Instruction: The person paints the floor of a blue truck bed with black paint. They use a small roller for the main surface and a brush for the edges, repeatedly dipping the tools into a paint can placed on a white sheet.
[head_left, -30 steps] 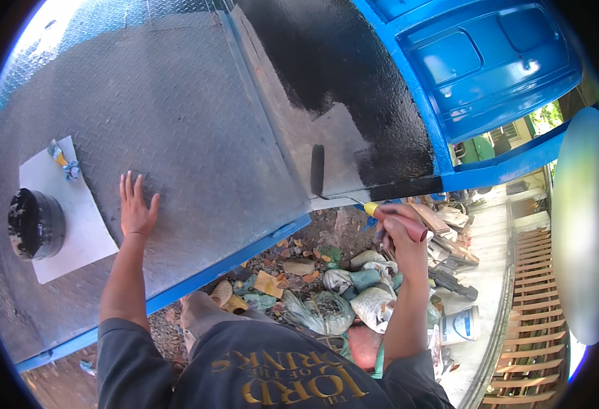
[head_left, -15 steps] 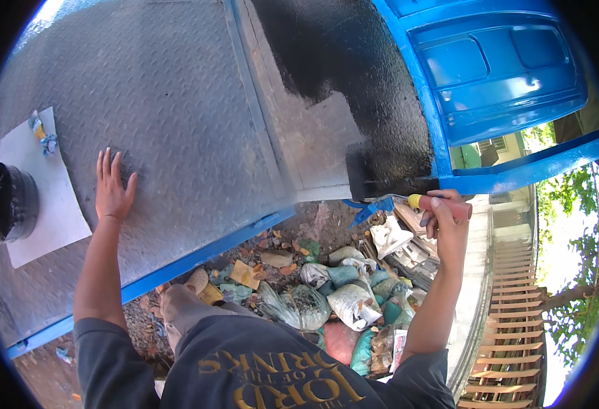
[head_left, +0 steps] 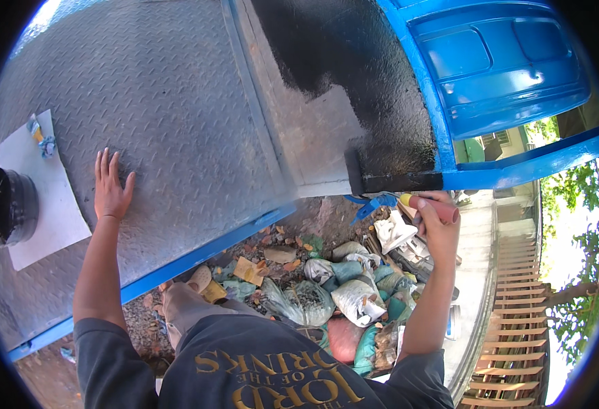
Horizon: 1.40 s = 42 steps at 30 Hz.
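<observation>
My right hand (head_left: pixel 437 221) is closed round the reddish handle of a paint roller (head_left: pixel 439 208). The roller's black sleeve (head_left: pixel 353 170) rests on the grey metal panel, at the left edge of the wet black paint (head_left: pixel 395 129). Flat on the grey diamond-plate surface (head_left: pixel 197 123) lies my left hand (head_left: pixel 113 187), fingers spread and holding nothing. To its left a paint-smeared black tub (head_left: pixel 11 206) stands on a white sheet (head_left: pixel 61 225). A small brush-like thing with a yellow part and blue-stained end (head_left: pixel 40 136) lies on that sheet.
A glossy blue panel and frame (head_left: pixel 504 75) border the black paint on the right. Blue edging (head_left: pixel 197 262) runs along the plate's near side. Below are filled sacks (head_left: pixel 357 300), rubble and dry leaves. A slatted wooden structure (head_left: pixel 514 327) stands at the right.
My right hand has shifted slightly left with the roller, whose sleeve has moved a little along the paint's edge. The left hand stays in place.
</observation>
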Tool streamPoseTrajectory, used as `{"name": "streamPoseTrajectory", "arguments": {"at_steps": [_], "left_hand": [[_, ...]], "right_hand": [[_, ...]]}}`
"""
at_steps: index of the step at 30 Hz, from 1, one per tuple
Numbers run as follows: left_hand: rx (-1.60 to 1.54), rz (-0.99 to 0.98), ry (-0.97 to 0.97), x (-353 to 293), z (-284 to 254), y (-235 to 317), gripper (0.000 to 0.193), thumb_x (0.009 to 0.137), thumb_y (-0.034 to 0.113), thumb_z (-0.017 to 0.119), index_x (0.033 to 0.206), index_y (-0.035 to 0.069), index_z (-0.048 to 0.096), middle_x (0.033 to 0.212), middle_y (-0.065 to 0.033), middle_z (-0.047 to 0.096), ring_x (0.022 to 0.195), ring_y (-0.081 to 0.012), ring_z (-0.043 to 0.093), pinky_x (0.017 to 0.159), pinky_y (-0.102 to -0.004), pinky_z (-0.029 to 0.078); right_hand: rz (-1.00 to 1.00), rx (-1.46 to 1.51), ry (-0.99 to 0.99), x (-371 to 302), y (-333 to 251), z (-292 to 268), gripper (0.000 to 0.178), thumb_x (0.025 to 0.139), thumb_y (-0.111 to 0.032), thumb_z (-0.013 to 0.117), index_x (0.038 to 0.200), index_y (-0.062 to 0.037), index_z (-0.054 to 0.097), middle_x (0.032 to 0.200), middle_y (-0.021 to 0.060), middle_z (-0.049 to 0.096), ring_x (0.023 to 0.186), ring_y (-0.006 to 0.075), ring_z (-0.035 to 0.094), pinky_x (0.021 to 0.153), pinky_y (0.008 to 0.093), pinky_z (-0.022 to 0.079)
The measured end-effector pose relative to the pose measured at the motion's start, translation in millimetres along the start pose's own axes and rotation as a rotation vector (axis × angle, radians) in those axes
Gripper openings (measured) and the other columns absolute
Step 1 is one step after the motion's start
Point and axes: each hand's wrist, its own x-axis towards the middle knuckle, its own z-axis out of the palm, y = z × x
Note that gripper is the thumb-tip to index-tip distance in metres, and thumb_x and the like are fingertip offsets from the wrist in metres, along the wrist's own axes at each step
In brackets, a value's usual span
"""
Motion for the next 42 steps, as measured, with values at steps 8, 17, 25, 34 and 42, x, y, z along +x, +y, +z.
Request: {"name": "streamPoseTrajectory", "arguments": {"at_steps": [8, 17, 25, 34, 42], "left_hand": [[-0.001, 0.000, 0.008, 1.2, -2.0, 3.3, 0.065, 0.102, 0.038, 0.063, 0.157, 0.009, 0.044, 0.171, -0.0150, 0.030, 0.162, -0.0349, 0.019, 0.130, -0.0480, 0.027], [0.003, 0.006, 0.005, 2.0, 0.8, 2.8, 0.065, 0.102, 0.039, 0.064, 0.156, 0.009, 0.044, 0.171, -0.0152, 0.030, 0.162, -0.0349, 0.019, 0.130, -0.0482, 0.027], [0.000, 0.009, -0.001, 2.9, -1.2, 3.9, 0.065, 0.101, 0.037, 0.064, 0.156, 0.008, 0.044, 0.171, -0.0159, 0.030, 0.162, -0.0350, 0.019, 0.130, -0.0477, 0.026], [-0.011, -0.006, -0.014, 2.0, -4.2, 5.4, 0.064, 0.102, 0.036, 0.063, 0.157, 0.010, 0.044, 0.171, -0.0159, 0.029, 0.162, -0.0352, 0.019, 0.130, -0.0480, 0.026], [-0.010, -0.004, -0.014, 2.1, -4.9, 7.7, 0.063, 0.102, 0.036, 0.063, 0.157, 0.010, 0.044, 0.172, -0.0156, 0.028, 0.162, -0.0350, 0.019, 0.130, -0.0475, 0.026]], "right_hand": [[0.070, 0.023, -0.066, 4.7, 50.6, 68.5, 0.017, 0.097, -0.016, 0.076, 0.109, -0.0037, 0.073, 0.085, 0.0023, 0.069, 0.065, 0.0053, 0.058, 0.054, 0.0240, 0.045], [0.104, 0.050, -0.109, 4.3, 65.0, 97.1, 0.017, 0.097, -0.017, 0.076, 0.107, -0.0036, 0.072, 0.078, -0.0002, 0.066, 0.061, 0.0055, 0.056, 0.054, 0.0247, 0.045], [0.088, 0.038, -0.122, 4.5, 87.6, 100.2, 0.020, 0.100, -0.017, 0.074, 0.113, -0.0018, 0.071, 0.084, 0.0050, 0.070, 0.060, 0.0053, 0.058, 0.053, 0.0216, 0.044], [0.102, 0.032, -0.027, -4.6, 51.6, 66.2, 0.022, 0.096, -0.015, 0.079, 0.112, -0.0017, 0.073, 0.086, 0.0030, 0.070, 0.064, 0.0063, 0.059, 0.057, 0.0238, 0.047], [0.022, -0.046, 0.157, -12.3, -12.3, -0.3, 0.018, 0.098, -0.014, 0.071, 0.109, -0.0002, 0.068, 0.074, 0.0054, 0.067, 0.051, 0.0065, 0.053, 0.046, 0.0209, 0.039]]}}
